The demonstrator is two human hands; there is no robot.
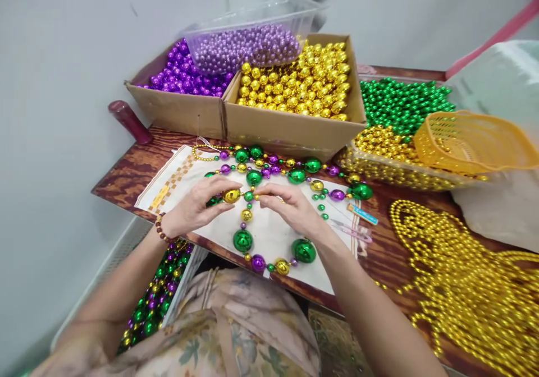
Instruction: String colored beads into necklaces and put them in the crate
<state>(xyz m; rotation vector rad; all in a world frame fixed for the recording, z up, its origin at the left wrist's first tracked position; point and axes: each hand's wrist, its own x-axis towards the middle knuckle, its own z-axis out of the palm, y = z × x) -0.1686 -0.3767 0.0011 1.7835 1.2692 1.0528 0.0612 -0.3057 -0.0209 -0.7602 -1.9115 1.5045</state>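
A bead necklace [243, 240] of green, gold and purple balls lies looped over a white cloth [219, 220]. My left hand [200, 202] pinches a gold bead [231, 196] of this strand between thumb and fingers. A small green bead [248, 196] shows between my two hands. My right hand [290, 206] is closed, its fingertips on the strand just right of that green bead; exactly what they pinch is partly hidden. Several small loose green beads [321, 207] lie on the cloth beside my right hand.
Behind stand cardboard boxes of purple beads [172, 74] and gold beads [295, 85], a clear tub [248, 40] resting on them. At right are green beads [404, 102], a yellow basket [475, 141] and gold bead strands [463, 287]. A dark red bottle-like object [129, 122] stands left.
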